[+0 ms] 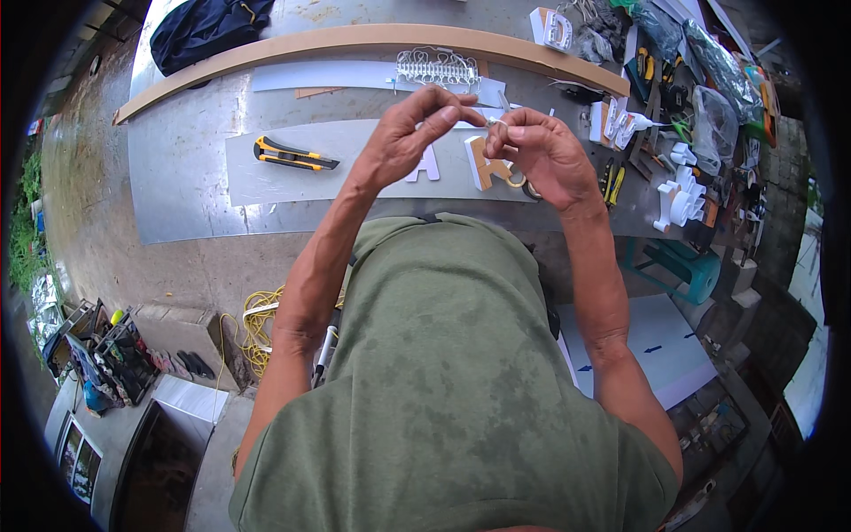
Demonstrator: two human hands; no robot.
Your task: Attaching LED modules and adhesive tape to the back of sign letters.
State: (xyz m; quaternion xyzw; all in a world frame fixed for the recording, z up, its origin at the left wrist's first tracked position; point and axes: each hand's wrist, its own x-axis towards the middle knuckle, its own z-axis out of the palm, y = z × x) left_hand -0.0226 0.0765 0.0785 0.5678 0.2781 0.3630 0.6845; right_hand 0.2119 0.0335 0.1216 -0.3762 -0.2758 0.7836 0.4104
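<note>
White and thin, a small strip (493, 120) is pinched between both hands above the grey sheet (355, 164) on the metal table (177, 195). The left hand (409, 133) has thumb and forefinger closed on the strip's left end, the other fingers curled. The right hand (542, 152) is bunched shut on the right end, fingertips touching those of the left.

Under the hands, on the sheet, lie a white letter (425, 167) and a wood-coloured letter (489, 167). A yellow utility knife (292, 155) rests on the sheet's left part, well apart from the hands. Beyond the sheet lie a coil of white wire (436, 67) and a long curved board (355, 40). To the right of the sheet, white letters (678, 199), pliers (612, 182) and plastic bags (714, 120) crowd the table edge.
</note>
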